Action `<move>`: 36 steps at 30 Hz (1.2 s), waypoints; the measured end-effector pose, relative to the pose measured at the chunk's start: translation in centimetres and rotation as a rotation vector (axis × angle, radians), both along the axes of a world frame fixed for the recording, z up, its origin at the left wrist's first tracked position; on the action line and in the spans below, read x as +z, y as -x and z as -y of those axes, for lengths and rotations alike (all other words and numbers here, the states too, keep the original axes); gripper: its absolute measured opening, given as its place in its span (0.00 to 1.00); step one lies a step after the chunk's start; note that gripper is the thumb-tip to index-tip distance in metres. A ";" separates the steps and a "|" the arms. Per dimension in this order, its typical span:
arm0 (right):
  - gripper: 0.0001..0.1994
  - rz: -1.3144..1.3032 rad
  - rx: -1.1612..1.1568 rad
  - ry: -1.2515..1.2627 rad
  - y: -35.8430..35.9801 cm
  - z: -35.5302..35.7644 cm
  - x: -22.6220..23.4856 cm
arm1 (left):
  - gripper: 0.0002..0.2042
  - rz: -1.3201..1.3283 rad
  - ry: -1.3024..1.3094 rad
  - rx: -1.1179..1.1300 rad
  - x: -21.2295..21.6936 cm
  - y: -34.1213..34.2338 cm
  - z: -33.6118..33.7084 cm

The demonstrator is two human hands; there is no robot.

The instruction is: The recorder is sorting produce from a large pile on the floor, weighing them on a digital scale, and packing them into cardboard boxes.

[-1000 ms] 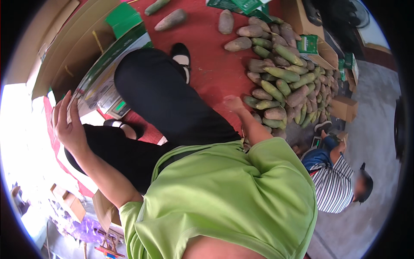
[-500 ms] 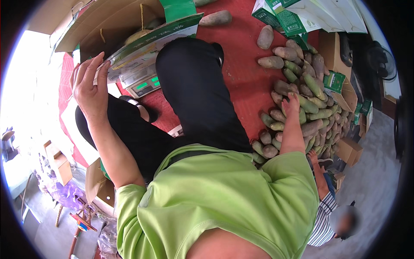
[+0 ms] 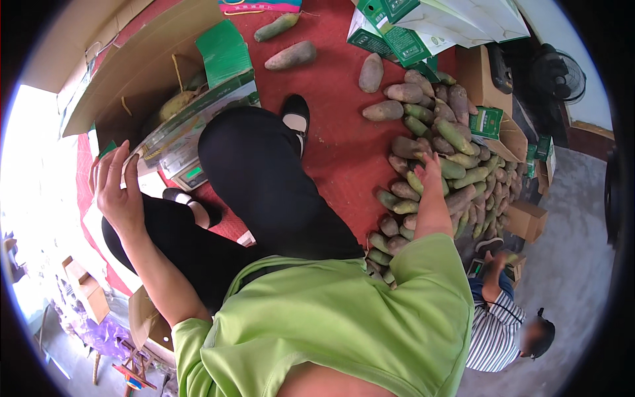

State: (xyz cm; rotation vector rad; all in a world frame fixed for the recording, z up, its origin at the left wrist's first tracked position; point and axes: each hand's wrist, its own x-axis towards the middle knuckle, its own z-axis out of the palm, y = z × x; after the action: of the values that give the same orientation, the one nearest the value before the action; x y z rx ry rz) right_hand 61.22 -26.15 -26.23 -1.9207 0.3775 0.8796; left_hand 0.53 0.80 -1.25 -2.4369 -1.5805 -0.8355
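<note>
My left hand [image 3: 119, 195] is at the near corner of an open cardboard box [image 3: 225, 91] with a green flap. Its fingers are spread and somewhat bent, the tips by the box's edge. Inside the box lies a pale, rounded thing, partly hidden by the side panel. On the right, my right hand [image 3: 431, 175] reaches onto a big heap of radishes, green and earth-brown. It touches or hovers just over a green radish [image 3: 452, 168]; I see nothing lifted in its loosely spread fingers.
Under the box's side sits a scale [image 3: 192, 174] with a green display. Loose radishes [image 3: 291, 55] lie on the red mat [image 3: 331, 126]. Green and white cartons [image 3: 397, 40] and a fan [image 3: 559, 76] stand behind the heap. A person in a striped shirt [image 3: 493, 331] is at the lower right.
The whole view has shifted, showing more of the box and the striped-shirt person. Both hands stay by the same things. My right fingers have moved slightly over the heap.
</note>
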 end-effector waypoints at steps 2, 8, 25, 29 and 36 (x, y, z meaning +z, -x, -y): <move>0.35 0.009 0.077 0.041 0.5 -0.1 -0.2 | 0.11 -0.011 0.002 0.013 0.2 0.0 -0.1; 0.24 -0.056 0.464 0.114 6.1 -3.3 -0.4 | 0.11 -0.012 0.094 0.044 1.1 -1.4 0.5; 0.30 1.312 1.362 -0.780 27.5 -40.1 23.6 | 0.03 -0.261 0.287 0.063 2.9 3.3 -1.1; 0.19 1.187 1.604 -0.595 31.2 -43.7 24.6 | 0.02 -0.227 0.253 -0.008 2.3 4.2 -1.6; 0.11 1.318 1.686 -0.250 35.4 -43.6 28.7 | 0.02 -0.264 0.292 -0.092 2.3 7.0 -2.0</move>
State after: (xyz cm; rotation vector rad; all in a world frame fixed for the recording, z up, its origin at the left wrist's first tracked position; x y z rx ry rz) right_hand 25.82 17.43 2.43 -1.8015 -2.2020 0.2651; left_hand -6.44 2.78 1.08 -2.6969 -1.5948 -0.2894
